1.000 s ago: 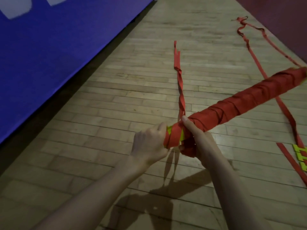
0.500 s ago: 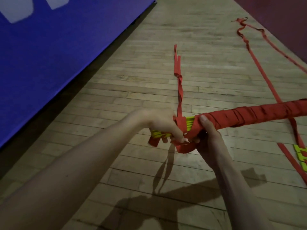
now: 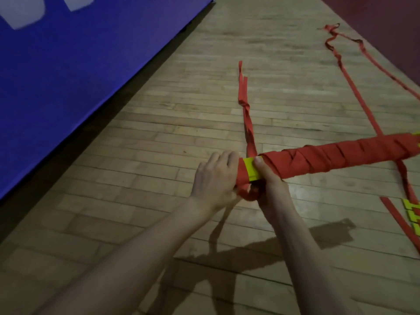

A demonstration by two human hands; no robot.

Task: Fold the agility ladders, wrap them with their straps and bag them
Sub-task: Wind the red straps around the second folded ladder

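A folded agility ladder bundle (image 3: 336, 159), wound in red strap, is held level above the wooden floor and runs to the right edge of the view. Yellow rungs (image 3: 251, 171) show at its near end. My left hand (image 3: 216, 180) wraps over that end, covering the strap there. My right hand (image 3: 267, 178) grips the bundle from below, thumb pressed on the yellow rungs. The loose red strap tail (image 3: 246, 112) trails from the bundle away across the floor.
A second ladder lies on the floor at right, its red straps (image 3: 354, 92) stretching far back and its yellow rungs (image 3: 412, 214) at the right edge. A blue padded wall (image 3: 68, 71) lines the left side, a dark red wall (image 3: 386, 26) the right.
The bundle swung down from a raised tilt to level. My left hand went around the near end, carrying the strap over it, and now rests on top of it.
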